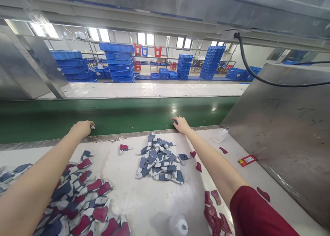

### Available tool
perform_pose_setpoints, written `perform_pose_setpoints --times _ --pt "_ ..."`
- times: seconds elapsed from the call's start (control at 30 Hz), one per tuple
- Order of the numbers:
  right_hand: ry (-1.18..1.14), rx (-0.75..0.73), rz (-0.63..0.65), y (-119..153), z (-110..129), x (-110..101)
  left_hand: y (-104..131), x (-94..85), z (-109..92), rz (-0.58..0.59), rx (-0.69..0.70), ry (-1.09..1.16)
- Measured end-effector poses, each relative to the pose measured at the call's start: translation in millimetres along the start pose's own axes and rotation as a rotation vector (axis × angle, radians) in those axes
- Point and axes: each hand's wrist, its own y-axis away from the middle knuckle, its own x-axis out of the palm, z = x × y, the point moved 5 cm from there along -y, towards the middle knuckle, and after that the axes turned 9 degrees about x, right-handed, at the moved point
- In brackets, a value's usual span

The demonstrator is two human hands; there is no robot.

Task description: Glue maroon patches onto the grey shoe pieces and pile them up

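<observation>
My left hand (83,128) is closed on a small white and dark piece (92,127) at the near edge of the green belt (129,115). Over the belt's edge farther right, my right hand (181,124) is closed round a small dark blue piece (175,121). Between my arms lies a pile of blue and white pieces (160,160). A single red and white piece (124,148) rests left of that pile. Under and beside my left forearm spreads a larger heap of red, blue and white pieces (95,185).
Dark red pieces (212,213) lie below my right arm. A white bottle (179,225) stands at the near edge. A red and yellow label (247,160) lies by the metal panel (283,126) on the right. Stacked blue crates (120,62) stand beyond the belt.
</observation>
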Motion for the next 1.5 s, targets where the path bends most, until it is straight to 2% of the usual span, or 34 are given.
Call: perform_pose_setpoints --times 0.1,0.2,0.3,0.37,0.4,0.47,0.53,0.6,0.63,0.73,0.8,0.9,0.97,1.07,1.13,1.23,1.4,1.5 --pt "-0.128 -0.141 0.059 32.6 20.1 -7.4 20.4 3.7 -24.3 0.071 -0.091 -0.054" --pt "-0.255 -0.253 0.133 79.0 38.8 -14.0 59.2 12.4 -62.6 0.147 -0.139 0.005" --pt "-0.345 -0.332 0.208 124.4 52.7 -18.3 120.9 24.2 -103.3 0.258 -0.187 0.171" --pt "-0.387 -0.354 0.212 153.0 56.8 -24.9 172.1 33.0 -125.6 0.376 -0.207 0.319" --pt "-0.406 -0.358 0.193 168.4 57.0 -29.9 200.4 38.6 -133.0 0.449 -0.256 0.461" --pt "-0.462 -0.349 0.106 204.3 53.3 -42.6 254.8 46.0 -138.8 0.510 -0.321 0.618" --pt "-0.594 -0.296 -0.065 247.6 42.9 -56.6 304.1 53.4 -132.6 0.510 -0.342 0.619" --pt "-0.671 -0.256 -0.178 293.9 33.1 -60.4 345.6 63.8 -121.5 0.484 -0.302 0.568" --pt "-0.654 -0.273 -0.167 315.0 32.2 -56.6 363.0 70.1 -115.9 0.472 -0.269 0.536" --pt "-0.447 -0.302 0.031 357.2 37.0 -28.8 400.2 88.4 -105.1 0.441 -0.143 0.409" --pt "-0.363 -0.330 0.112 368.5 42.3 -11.8 412.2 96.0 -105.3 0.418 -0.028 0.301" --pt "-0.400 -0.343 0.079 370.8 46.0 1.1 417.5 101.1 -112.9 0.373 0.145 0.133" --pt "-0.544 -0.306 -0.036 372.6 41.9 1.8 417.0 102.9 -119.1 0.326 0.234 0.071" --pt "-0.842 -0.197 -0.293 385.5 25.9 -0.9 416.2 107.6 -127.1 0.280 0.330 0.074" --pt "-0.946 -0.096 -0.448 398.6 13.8 -0.7 416.2 111.5 -130.1 0.272 0.365 0.088" --pt "-0.892 -0.032 -0.548 414.6 7.0 -0.4 416.7 114.6 -129.9 0.255 0.361 0.094" --pt "-0.708 -0.143 -0.537 422.2 19.7 -4.3 419.7 111.9 -122.6 0.151 0.231 0.128" --pt "-0.680 -0.167 -0.526 420.0 26.2 -5.6 421.2 111.7 -120.2 0.122 0.160 0.157"
